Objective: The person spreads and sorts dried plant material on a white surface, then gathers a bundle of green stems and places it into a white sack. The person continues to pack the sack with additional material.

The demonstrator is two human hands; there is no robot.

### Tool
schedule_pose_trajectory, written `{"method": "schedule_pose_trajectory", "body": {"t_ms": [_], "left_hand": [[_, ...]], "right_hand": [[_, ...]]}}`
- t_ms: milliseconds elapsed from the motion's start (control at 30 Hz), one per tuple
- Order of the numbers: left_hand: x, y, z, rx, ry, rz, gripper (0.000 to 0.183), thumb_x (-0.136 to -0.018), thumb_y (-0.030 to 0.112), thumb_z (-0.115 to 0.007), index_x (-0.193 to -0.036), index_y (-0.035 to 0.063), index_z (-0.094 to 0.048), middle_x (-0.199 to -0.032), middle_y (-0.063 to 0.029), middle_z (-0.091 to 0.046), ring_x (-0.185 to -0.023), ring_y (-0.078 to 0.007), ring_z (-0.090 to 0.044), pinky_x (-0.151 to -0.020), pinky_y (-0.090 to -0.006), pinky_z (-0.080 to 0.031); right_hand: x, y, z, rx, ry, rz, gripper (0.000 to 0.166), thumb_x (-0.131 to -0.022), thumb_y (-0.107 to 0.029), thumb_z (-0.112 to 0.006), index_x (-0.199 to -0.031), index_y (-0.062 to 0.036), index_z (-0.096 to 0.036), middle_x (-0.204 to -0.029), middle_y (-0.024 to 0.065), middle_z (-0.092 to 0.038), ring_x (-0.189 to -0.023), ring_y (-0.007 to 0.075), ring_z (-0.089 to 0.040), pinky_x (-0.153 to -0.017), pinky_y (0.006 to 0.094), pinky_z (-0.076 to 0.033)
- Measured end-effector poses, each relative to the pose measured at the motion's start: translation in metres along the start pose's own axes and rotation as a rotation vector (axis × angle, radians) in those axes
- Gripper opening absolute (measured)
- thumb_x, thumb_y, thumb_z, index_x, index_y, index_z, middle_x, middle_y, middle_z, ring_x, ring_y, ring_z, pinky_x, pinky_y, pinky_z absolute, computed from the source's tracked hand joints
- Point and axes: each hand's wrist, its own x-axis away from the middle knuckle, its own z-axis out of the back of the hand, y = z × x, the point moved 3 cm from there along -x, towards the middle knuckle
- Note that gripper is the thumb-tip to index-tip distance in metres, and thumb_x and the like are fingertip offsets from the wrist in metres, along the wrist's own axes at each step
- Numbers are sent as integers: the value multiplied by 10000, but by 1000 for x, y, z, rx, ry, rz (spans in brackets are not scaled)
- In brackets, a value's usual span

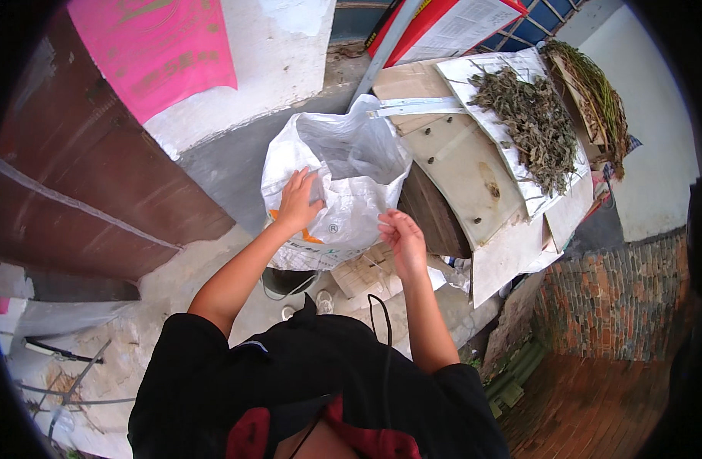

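A white woven plastic sack point(351, 212), printed with orange and green marks and writing, stands upright before me with its wide mouth facing up. Inside shows a pale grey, creased lining point(357, 149); I cannot make out any contents. My left hand point(298, 198) lies against the sack's near left side, just below the rim. A greyish fold of plastic shows between its thumb and fingers, and whether they pinch it is unclear. At the sack's near right side, my right hand point(405, 235) hovers with half-curled fingers and nothing visible in them.
Right of the sack, a stack of boards point(460, 172) bears dried plant matter point(529, 126) on a white sheet. Metal strips point(414, 107) reach toward the sack's rim. A dark bucket point(288, 281) sits below it, near my shoes. A brown door point(98, 155) stands left.
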Motion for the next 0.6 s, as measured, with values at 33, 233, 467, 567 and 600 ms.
{"method": "schedule_pose_trajectory", "body": {"t_ms": [33,233,467,567,600], "left_hand": [[5,0,3,32,52,-18,596,-770,186,-699,-1301,55,-462,-1446,-161,-349,-1346,-389,-296,-1092,-454,-272],[33,20,38,206,335,-76,338,-807,101,-648,-1132,44,-575,-1274,-156,-499,-1184,-358,-458,-1002,-424,-370],[73,41,61,234,364,-151,152,-824,54,-625,-974,34,-644,-1139,-122,-564,-1080,-286,-514,-932,-370,-403],[91,37,62,226,331,-142,128,-826,42,-618,-948,30,-652,-1126,-119,-568,-1073,-276,-516,-924,-364,-406],[95,35,59,231,311,-138,127,-826,40,-617,-947,29,-653,-1124,-118,-568,-1073,-277,-515,-924,-365,-406]], "right_hand": [[2,9,-3,61,-23,-13,257,-968,-232,-532,-1123,-40,-603,-1039,71,-671,-836,119,-630,-713,243,-501],[13,24,-20,380,26,274,180,-951,-130,-531,-1061,-18,-618,-955,35,-659,-816,98,-587,-717,243,-466],[25,58,5,553,-59,295,163,-924,-94,-558,-1049,-11,-620,-833,24,-644,-747,93,-583,-686,240,-474],[40,79,13,657,-110,189,175,-921,-124,-572,-1049,-14,-618,-864,37,-650,-742,120,-587,-693,265,-483],[46,83,15,721,-94,138,188,-909,-139,-581,-1046,-18,-621,-870,63,-665,-753,148,-608,-707,286,-493]]}}
